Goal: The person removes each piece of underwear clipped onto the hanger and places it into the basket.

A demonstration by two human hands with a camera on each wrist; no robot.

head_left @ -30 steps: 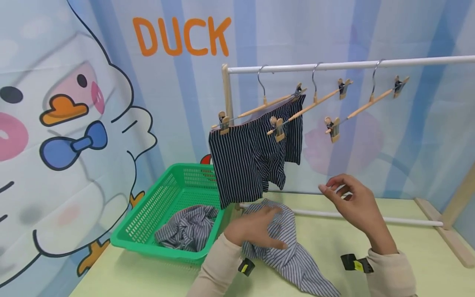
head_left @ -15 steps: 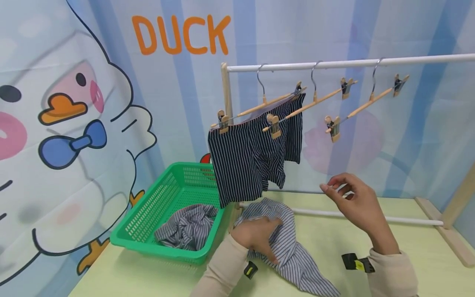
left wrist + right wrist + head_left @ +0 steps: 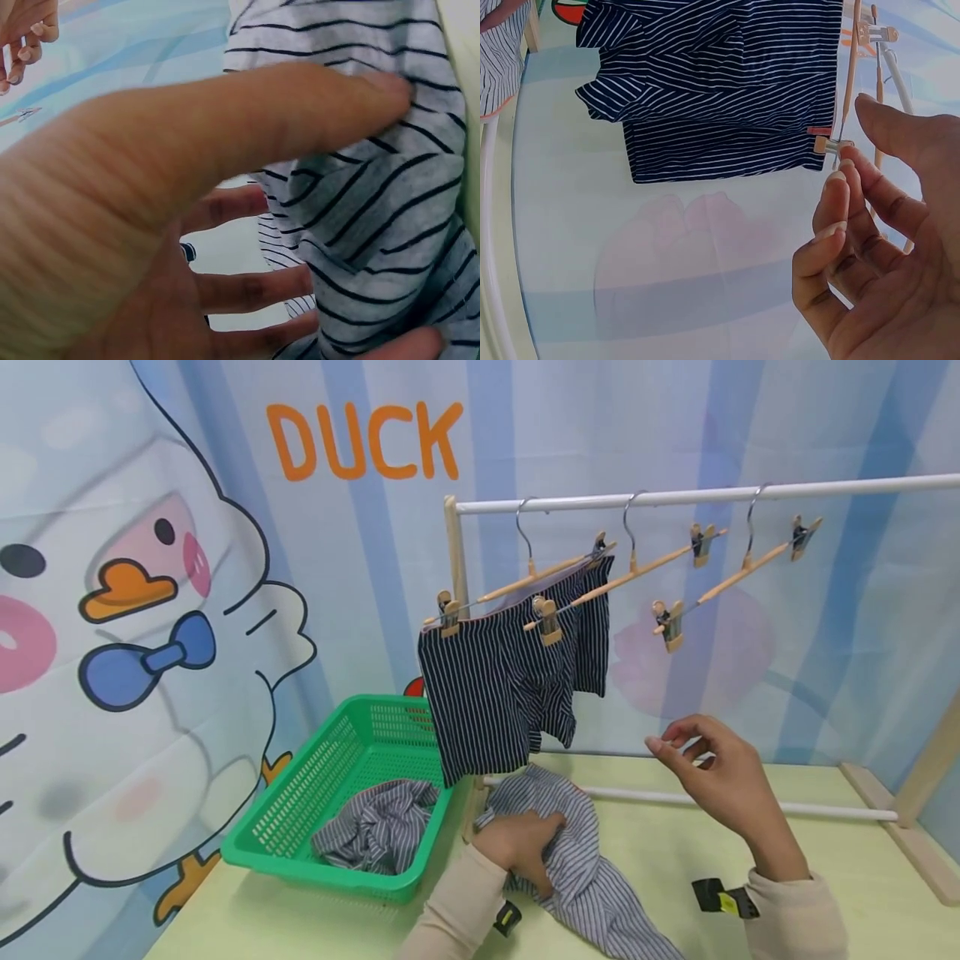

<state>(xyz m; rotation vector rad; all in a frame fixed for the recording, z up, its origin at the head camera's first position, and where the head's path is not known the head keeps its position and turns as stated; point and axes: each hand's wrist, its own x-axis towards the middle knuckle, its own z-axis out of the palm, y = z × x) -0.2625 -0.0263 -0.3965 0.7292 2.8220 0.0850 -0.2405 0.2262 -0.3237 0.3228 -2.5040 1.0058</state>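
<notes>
A grey garment with thin dark stripes (image 3: pixel 588 868) lies crumpled on the table, trailing toward the front. My left hand (image 3: pixel 521 847) grips its upper part; in the left wrist view the thumb (image 3: pixel 300 105) lies along the near side of the cloth and the fingers reach in from the other side. My right hand (image 3: pixel 720 772) is raised over the table at the right, fingers loosely bent and holding nothing. Navy striped shorts (image 3: pixel 495 693) hang left of it from a clip hanger (image 3: pixel 517 585).
A green basket (image 3: pixel 322 881) with another grey striped garment (image 3: pixel 378 827) stands at the left. Two bare clip hangers, a middle one (image 3: pixel 633 574) and a right one (image 3: pixel 742 572), hang from the white rail (image 3: pixel 690 497). A low white bar (image 3: pixel 802 808) crosses behind.
My left hand has come down from above the grey striped garment and closed on the cloth. The middle hanger has swung slightly. My right hand has stayed almost still.
</notes>
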